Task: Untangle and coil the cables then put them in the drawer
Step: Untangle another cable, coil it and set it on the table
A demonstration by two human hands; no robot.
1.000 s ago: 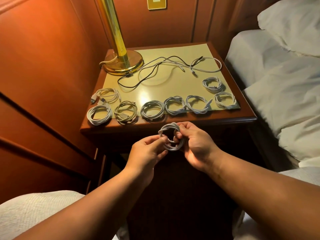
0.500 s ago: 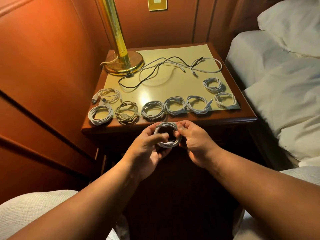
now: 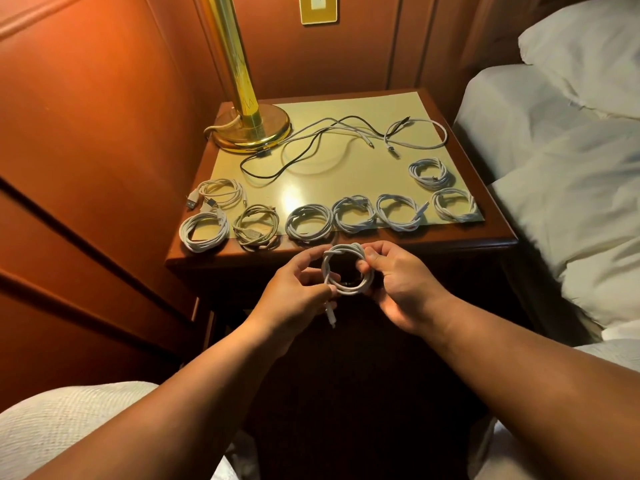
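Note:
I hold a small coil of white cable (image 3: 343, 266) in the air just in front of the nightstand's front edge. My right hand (image 3: 403, 284) grips the coil's right side. My left hand (image 3: 296, 292) pinches the cable's loose end, whose plug hangs down below the coil. Several finished white coils (image 3: 308, 226) lie in a row along the front of the nightstand top (image 3: 346, 174). At the back lie loose cables, white and black, tangled together (image 3: 332, 136). The nightstand's front is dark, so I cannot make out the drawer.
A brass lamp (image 3: 249, 116) stands at the back left of the nightstand. Wooden wall panels close off the left and back. A bed with white pillows (image 3: 568, 174) is at the right. White bedding (image 3: 69, 431) lies under my left forearm.
The coil and both hands have risen slightly toward the nightstand edge. My left hand has shifted from the coil's rim to the loose end, which now hangs down with its plug.

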